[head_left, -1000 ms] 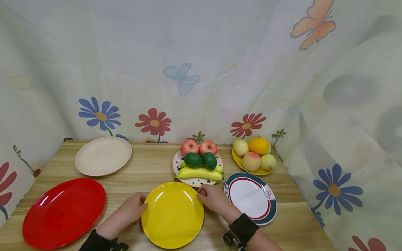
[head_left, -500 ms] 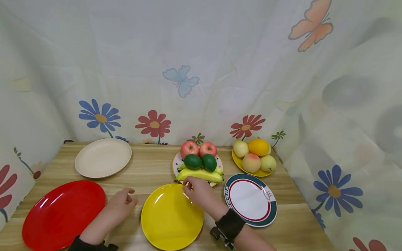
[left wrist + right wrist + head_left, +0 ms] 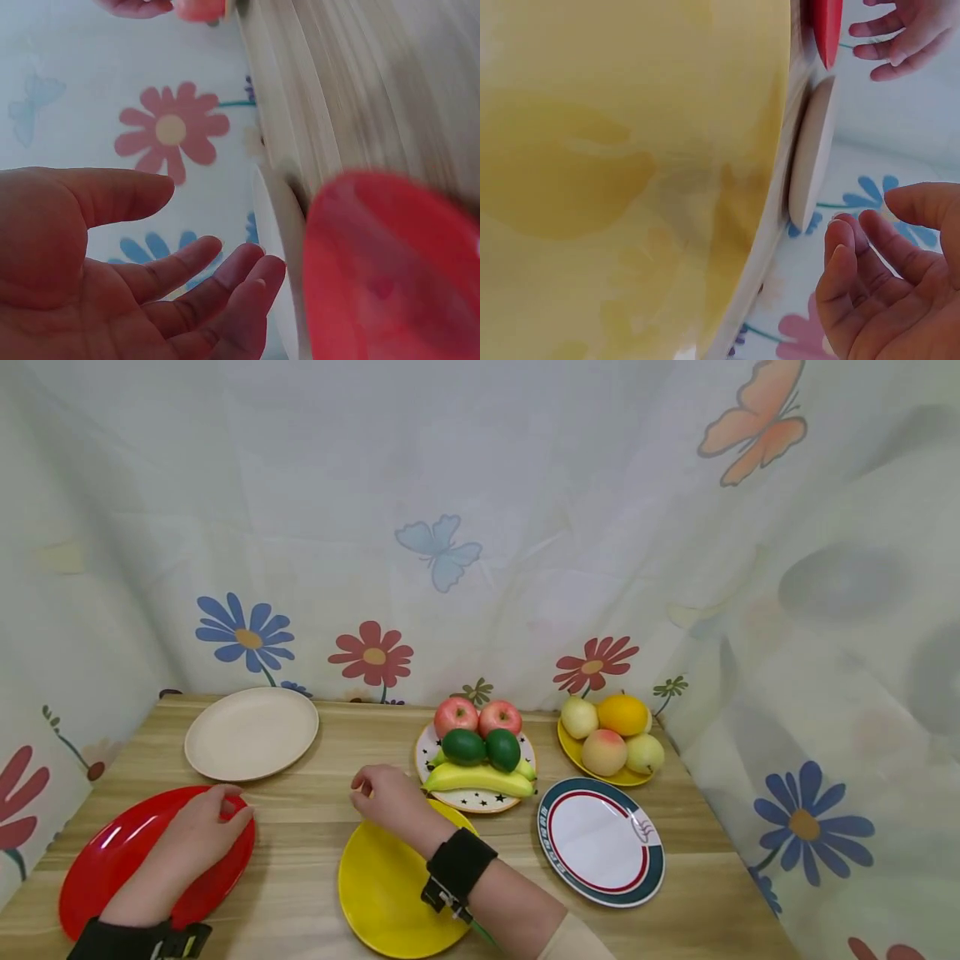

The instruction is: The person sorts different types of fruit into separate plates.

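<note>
My left hand [image 3: 197,833] hovers over the right part of the red plate [image 3: 112,881]. In the left wrist view its thumb and loosely bent fingers [image 3: 176,274] stand apart with nothing between them. Above the far edge of the yellow plate [image 3: 390,902] is my right hand [image 3: 393,802], also holding nothing; the right wrist view shows its fingers [image 3: 900,255] relaxed and spread from the thumb. The right forearm crosses over the yellow plate and hides part of it. Farther back left lies a cream plate [image 3: 251,733].
A star-patterned plate [image 3: 480,800] bears apples [image 3: 456,717], dark green avocados [image 3: 463,747] and bananas [image 3: 480,779]. Behind right, a small yellow plate [image 3: 572,758] holds a peach [image 3: 603,752] and other round fruit. A white plate with a green rim [image 3: 600,843] lies at right. Floral cloth [image 3: 300,485] encloses the table.
Both hands have left the yellow plate's sides and moved left, the left one over the red plate, the right one across the yellow plate. The plates and fruit stay where they were.
</note>
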`<state>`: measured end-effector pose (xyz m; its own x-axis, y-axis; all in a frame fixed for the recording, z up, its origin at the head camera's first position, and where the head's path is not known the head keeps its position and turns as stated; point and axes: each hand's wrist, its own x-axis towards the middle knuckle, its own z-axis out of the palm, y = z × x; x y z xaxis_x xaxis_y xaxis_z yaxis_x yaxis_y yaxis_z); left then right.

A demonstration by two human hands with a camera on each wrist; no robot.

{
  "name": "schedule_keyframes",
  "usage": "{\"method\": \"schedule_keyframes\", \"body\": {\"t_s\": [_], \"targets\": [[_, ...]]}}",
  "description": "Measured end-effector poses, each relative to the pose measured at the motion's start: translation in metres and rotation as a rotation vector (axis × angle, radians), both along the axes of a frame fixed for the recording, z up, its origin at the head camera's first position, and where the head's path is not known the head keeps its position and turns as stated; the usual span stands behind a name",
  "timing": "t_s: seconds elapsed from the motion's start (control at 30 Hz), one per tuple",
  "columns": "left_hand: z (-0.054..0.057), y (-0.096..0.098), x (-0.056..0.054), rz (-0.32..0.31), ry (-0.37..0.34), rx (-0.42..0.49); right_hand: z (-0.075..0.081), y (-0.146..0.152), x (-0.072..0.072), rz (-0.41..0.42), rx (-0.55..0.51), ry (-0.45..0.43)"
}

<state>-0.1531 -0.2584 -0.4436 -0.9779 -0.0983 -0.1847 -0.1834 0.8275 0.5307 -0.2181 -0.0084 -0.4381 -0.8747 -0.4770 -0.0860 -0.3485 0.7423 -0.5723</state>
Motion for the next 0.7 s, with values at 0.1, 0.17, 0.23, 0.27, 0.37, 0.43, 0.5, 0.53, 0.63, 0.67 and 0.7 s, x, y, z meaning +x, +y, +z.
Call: {"method": "schedule_keyframes", "body": {"t_s": [0.1, 0.17, 0.23, 0.27, 0.37, 0.43, 0.5, 0.53, 0.63, 0.67, 0.7], "targets": [[-0.002, -0.016, 0.002, 0.047, -0.056, -0.021, -0.003, -0.022, 0.001, 0.024, 0.02, 0.006], [-0.005, -0.027, 0.003, 0.081, -0.083, -0.029, -0.006, -0.036, 0.002, 0.032, 0.005, -0.007], [-0.009, -0.037, 0.004, 0.118, -0.105, -0.031, -0.01, -0.047, 0.002, 0.022, -0.029, -0.025], [-0.011, -0.043, 0.006, 0.133, -0.109, -0.035, -0.013, -0.053, 0.003, 0.005, -0.052, -0.04], [-0.018, -0.06, 0.011, 0.173, -0.109, -0.041, -0.022, -0.067, 0.005, -0.063, -0.129, -0.08], [-0.022, -0.07, 0.016, 0.212, -0.124, -0.03, -0.028, -0.074, 0.007, -0.116, -0.176, -0.109], [-0.026, -0.078, 0.022, 0.264, -0.143, -0.012, -0.032, -0.079, 0.009, -0.154, -0.203, -0.122], [-0.029, -0.081, 0.025, 0.296, -0.155, -0.007, -0.033, -0.082, 0.01, -0.167, -0.209, -0.129], [-0.035, -0.088, 0.034, 0.383, -0.178, 0.005, -0.035, -0.088, 0.015, -0.195, -0.207, -0.138], [-0.038, -0.09, 0.036, 0.398, -0.176, 0.002, -0.035, -0.089, 0.017, -0.199, -0.203, -0.135], [-0.04, -0.091, 0.039, 0.413, -0.176, 0.0, -0.035, -0.091, 0.019, -0.208, -0.205, -0.147]]}}
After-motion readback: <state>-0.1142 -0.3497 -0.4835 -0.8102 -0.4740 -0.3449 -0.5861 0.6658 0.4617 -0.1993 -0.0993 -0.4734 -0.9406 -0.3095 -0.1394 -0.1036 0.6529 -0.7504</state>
